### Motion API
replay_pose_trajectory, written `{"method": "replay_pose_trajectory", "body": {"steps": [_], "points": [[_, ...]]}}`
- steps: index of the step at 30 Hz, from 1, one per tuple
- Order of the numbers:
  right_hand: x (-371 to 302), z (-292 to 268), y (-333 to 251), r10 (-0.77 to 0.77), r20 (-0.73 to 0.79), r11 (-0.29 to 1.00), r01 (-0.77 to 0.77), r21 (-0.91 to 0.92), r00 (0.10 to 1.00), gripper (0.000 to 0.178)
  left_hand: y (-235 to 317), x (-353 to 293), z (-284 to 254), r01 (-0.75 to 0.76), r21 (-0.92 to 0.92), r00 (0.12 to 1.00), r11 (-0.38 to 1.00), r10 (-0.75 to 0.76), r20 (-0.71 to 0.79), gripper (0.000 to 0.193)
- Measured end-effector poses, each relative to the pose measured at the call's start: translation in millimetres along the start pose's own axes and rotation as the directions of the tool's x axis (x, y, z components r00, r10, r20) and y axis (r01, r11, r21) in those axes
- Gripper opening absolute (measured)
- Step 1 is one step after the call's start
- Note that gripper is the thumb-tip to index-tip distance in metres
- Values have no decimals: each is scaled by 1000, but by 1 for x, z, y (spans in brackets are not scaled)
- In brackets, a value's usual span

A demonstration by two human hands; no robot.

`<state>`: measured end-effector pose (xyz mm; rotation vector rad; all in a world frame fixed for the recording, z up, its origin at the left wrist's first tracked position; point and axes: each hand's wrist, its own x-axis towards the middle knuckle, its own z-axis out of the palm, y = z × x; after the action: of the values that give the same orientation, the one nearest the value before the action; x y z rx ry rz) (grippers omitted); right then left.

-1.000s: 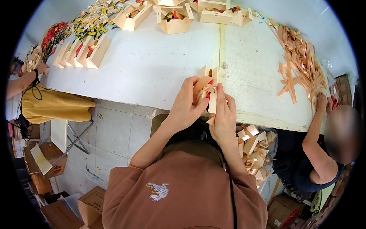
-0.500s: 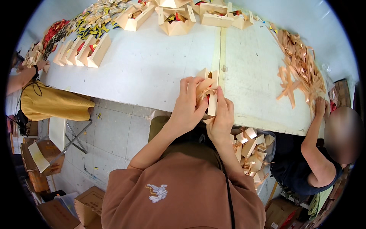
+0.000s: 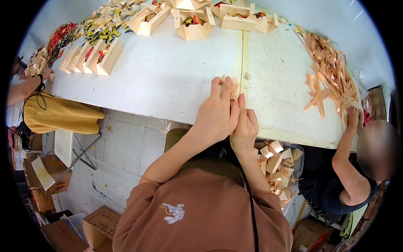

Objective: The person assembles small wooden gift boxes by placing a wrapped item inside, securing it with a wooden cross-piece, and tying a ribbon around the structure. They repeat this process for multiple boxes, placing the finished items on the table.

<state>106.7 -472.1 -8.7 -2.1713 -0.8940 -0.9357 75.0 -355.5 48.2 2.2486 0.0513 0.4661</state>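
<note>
At the table's front edge a small cream cardboard box [image 3: 234, 85] stands between my hands, largely covered by them. A shiny peach ribbon [image 3: 235, 97] crosses its top. My left hand [image 3: 216, 114] reaches over the box from the left, its fingers closed at the ribbon. Close against it, my right hand [image 3: 244, 129] has thumb and forefinger pinched at the ribbon too. The fingertips overlap, so the exact shape of the ribbon between them is hidden.
Filled cream boxes [image 3: 194, 26] stand along the far side, more [image 3: 103, 59] at the left. Wrapped packets [image 3: 103, 26] lie far left, loose ribbons [image 3: 329, 67] at right. A bag of finished boxes [image 3: 279, 161] sits below the table edge. Co-workers [image 3: 350, 168] sit at both ends.
My left hand has turned and closed over the box top, hiding most of the box. The fingers of both hands have come together at the ribbon.
</note>
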Motion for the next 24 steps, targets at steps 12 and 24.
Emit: {"method": "replay_pose_trajectory", "body": {"steps": [12, 24], "points": [[-5, 1, 4, 58, 35, 996, -60, 66, 998, 46, 0, 21, 0, 95, -4, 995, 995, -95, -15, 45], [18, 1, -11, 254, 117, 958, -266, 110, 960, 45, 7, 24, 3, 43, 175, 999, 984, -40, -19, 42]]}}
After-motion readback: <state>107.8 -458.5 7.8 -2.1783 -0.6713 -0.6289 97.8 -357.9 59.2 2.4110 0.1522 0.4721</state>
